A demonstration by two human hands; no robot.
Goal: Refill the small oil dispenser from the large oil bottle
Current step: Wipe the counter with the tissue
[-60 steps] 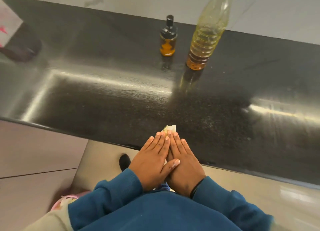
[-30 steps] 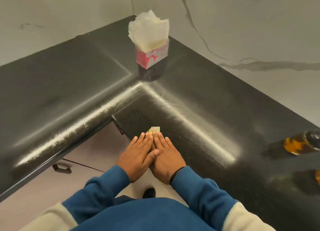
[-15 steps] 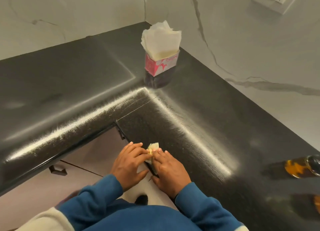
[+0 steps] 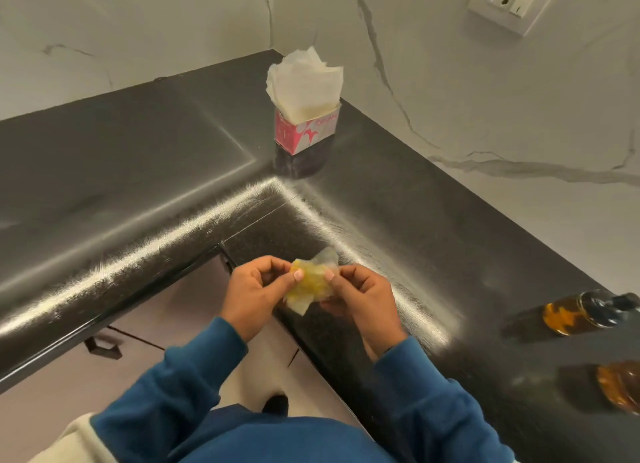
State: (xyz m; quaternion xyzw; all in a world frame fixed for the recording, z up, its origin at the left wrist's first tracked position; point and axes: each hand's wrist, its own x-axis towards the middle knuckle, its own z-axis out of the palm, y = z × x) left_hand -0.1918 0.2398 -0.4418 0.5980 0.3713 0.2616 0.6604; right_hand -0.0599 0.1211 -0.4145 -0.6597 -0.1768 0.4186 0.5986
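Head view looks down on a black L-shaped counter [image 4: 145,171] that wraps an inner corner beneath a marble-look wall [image 4: 485,91] with a white socket [image 4: 509,1] at upper right. Blue sleeves [image 4: 426,393] reach in from the bottom. At the counter's back corner stands a pink-and-white tissue box [image 4: 304,130] with white tissues standing out of its top. At the right edge the dispenser [image 4: 585,312], amber with a black cap, sits on the counter; just below it, the amber base of the bottle [image 4: 620,386] is cut off by the frame. Over the counter's inner edge, the left hand [image 4: 252,292] and right hand [image 4: 360,296] together pinch a crumpled, yellow-stained tissue [image 4: 311,282], fingers curled around it, thumbs on top.
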